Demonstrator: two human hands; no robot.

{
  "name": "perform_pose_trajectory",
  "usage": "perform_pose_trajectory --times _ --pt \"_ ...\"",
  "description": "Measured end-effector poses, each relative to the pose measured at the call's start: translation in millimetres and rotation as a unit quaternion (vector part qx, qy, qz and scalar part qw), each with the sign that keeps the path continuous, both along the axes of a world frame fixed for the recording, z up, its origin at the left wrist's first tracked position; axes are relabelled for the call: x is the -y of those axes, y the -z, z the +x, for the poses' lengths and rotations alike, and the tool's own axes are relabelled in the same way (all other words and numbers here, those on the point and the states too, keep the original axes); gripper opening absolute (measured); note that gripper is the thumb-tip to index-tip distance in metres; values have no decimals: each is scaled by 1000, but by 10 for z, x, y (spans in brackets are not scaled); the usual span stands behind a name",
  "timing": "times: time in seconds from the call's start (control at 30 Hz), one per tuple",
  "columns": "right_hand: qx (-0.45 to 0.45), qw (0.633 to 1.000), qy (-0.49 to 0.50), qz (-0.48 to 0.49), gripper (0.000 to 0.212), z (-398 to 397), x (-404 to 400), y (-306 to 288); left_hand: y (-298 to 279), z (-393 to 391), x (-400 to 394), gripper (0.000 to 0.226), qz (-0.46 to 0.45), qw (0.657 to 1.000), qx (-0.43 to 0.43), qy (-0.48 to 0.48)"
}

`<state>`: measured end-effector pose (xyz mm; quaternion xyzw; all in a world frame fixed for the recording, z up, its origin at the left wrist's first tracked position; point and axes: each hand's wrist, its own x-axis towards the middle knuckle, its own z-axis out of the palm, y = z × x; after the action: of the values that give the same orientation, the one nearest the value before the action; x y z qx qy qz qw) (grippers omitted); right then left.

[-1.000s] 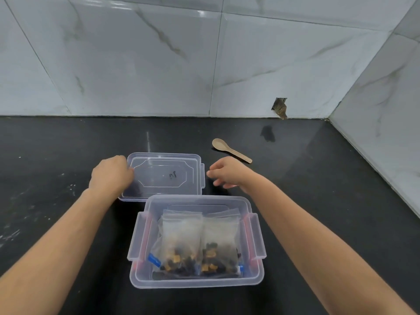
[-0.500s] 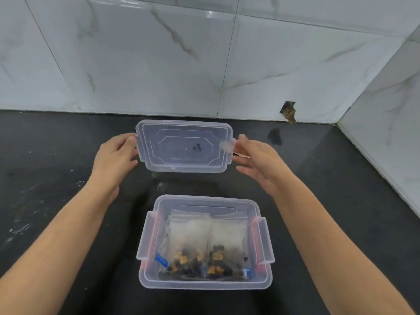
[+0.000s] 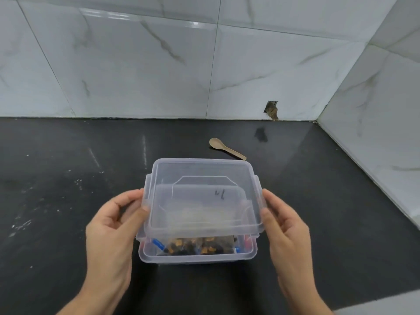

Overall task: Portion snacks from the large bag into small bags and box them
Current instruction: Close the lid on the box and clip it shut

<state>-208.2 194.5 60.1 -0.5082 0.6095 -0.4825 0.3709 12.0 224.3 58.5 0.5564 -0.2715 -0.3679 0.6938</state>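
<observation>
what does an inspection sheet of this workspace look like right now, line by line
surface: black countertop, with pale specks and smears on its left part.
job's things: clear plastic box holding small bags of snacks; clear lid held over it, near edge not seated.
clutter: wooden spoon lying behind the box, apart from it.
grippers: left hand holds the lid's left edge; right hand holds its right edge, fingers curled on it.
cables: nothing seen.
surroundings: white marble-look wall tiles; a broken hole at the wall's base.
</observation>
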Motion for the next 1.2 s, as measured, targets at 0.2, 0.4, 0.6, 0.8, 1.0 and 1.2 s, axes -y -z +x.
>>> perform_pose_trajectory --times 0.2,0.4,0.6,0.8,1.0,1.2 --pt "-92 995 -15 22 42 32 -195 116 190 37 -147 33 9 998 66 -8" --pt "-167 985 -32 24 43 12 -233 178 283 77 -170 28 49 993 103 11" --pt "-224 974 -28 11 39 -11 -238 212 275 153 -93 15 68 985 159 17" --pt "-240 970 -27 -3 40 -36 -249 211 311 203 -3 13 95 987 120 44" --pt "-240 970 -15 -25 39 -14 -263 251 337 252 26 19 107 987 96 70" --pt "-183 982 -4 -43 37 -35 -329 326 359 249 -29 22 103 991 56 68"
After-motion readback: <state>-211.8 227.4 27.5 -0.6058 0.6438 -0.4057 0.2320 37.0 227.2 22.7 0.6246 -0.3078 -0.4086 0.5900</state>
